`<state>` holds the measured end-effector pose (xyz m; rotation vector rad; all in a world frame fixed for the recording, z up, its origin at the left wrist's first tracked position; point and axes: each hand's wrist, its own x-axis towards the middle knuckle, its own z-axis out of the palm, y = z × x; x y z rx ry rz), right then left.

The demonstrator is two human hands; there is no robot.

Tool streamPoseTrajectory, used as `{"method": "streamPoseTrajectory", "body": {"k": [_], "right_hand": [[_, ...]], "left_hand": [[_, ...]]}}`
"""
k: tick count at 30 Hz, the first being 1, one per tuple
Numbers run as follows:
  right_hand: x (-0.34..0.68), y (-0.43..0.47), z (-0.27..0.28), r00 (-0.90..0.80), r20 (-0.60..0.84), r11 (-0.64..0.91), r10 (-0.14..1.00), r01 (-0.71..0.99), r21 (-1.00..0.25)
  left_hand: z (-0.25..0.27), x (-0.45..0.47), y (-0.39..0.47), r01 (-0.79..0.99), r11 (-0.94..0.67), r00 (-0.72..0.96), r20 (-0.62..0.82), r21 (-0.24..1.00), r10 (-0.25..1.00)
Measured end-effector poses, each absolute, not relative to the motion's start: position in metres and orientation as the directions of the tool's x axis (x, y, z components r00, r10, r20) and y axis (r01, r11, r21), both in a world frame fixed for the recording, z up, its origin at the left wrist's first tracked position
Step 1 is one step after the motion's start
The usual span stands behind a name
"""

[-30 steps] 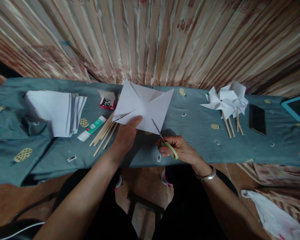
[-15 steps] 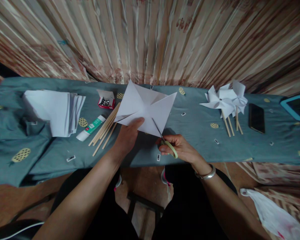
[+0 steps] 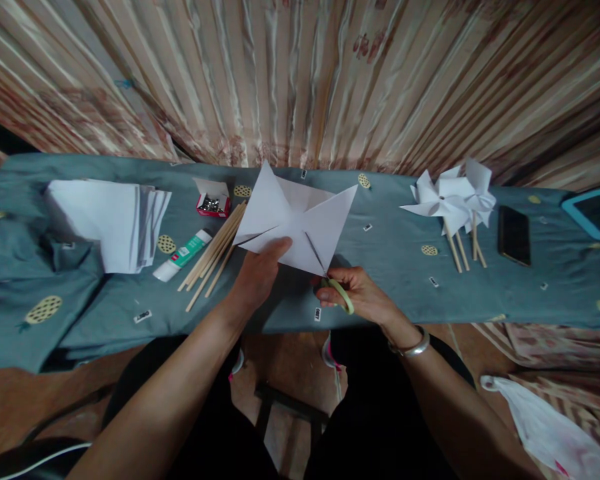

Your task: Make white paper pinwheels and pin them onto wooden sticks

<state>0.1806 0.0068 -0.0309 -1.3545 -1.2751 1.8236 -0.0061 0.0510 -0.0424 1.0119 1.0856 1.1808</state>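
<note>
A white square of paper (image 3: 300, 207) with slits running in from its corners is held above the table by my left hand (image 3: 260, 270). The thumb lies on top of the sheet near its middle; the other fingers are hidden underneath. My right hand (image 3: 357, 293) grips a pair of scissors (image 3: 343, 297) by their pale green handles. The blades reach into the sheet at its near right corner, pointing toward the middle. Left of the paper lie several wooden sticks (image 3: 215, 250), close to my left hand.
Further left are a glue stick (image 3: 183, 255), an open red box of metal pins (image 3: 213, 203) and a stack of white paper (image 3: 105, 223). On the right lie paper pinwheels (image 3: 447, 197) on sticks, a phone (image 3: 513, 235) and a blue-framed tablet (image 3: 597, 213). A curtain (image 3: 300, 80) hangs behind the table.
The paper has shifted slightly to the right, together with my left hand. The scissors stay at the near right corner, their blades still in the paper.
</note>
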Motion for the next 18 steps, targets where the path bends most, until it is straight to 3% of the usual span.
{"method": "streamPoseTrajectory", "body": {"k": [11,18], "right_hand": [[0.179,0.007,-0.029,-0.357,-0.433,-0.423,0.828,0.111,-0.899],[0.178,0.007,-0.028,-0.341,-0.419,-0.402,0.842,0.122,-0.908]], "left_hand": [[-0.041,-0.007,0.051,-0.249,0.138,0.036,-0.134,0.958,0.990],[-0.047,-0.005,0.049,-0.199,0.116,0.098,-0.098,0.973,0.990]]}}
